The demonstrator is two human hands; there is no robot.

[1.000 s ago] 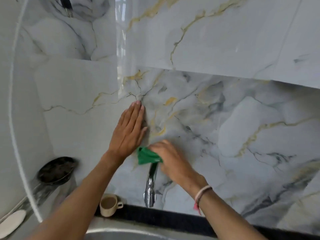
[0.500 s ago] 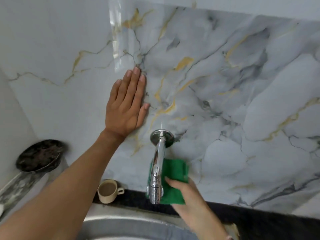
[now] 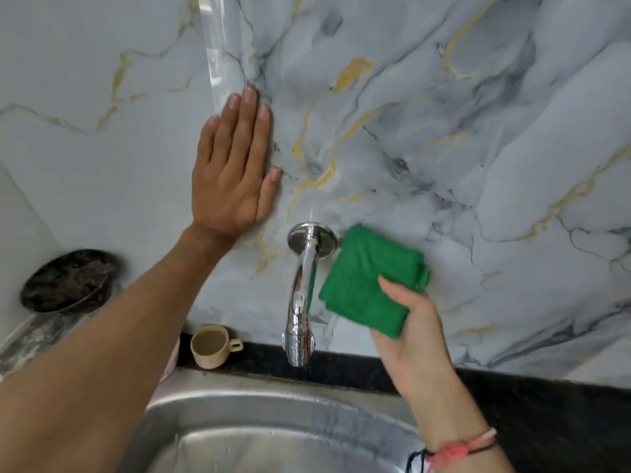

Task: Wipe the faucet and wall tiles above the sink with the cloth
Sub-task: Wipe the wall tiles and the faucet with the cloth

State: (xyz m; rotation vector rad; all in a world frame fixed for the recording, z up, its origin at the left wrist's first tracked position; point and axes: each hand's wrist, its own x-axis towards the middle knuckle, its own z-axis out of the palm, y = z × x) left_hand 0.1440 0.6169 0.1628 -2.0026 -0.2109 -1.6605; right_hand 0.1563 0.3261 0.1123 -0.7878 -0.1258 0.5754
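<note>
the left hand (image 3: 235,175) lies flat on the marbled wall tiles (image 3: 444,131), fingers straight and together, holding nothing; it sits up and to the left of the faucet (image 3: 302,295). the right hand (image 3: 409,332) has its grip closed on a folded green cloth (image 3: 368,281), thumb across the cloth's lower right part. the cloth is just right of the chrome spout, its top corner near the round wall flange; whether it touches the spout is unclear. below are the steel sink (image 3: 273,435) and a black table (image 3: 546,404), with a beige cup (image 3: 213,346) left of the spout. a dark round dish (image 3: 68,279) sits at far left.
</note>
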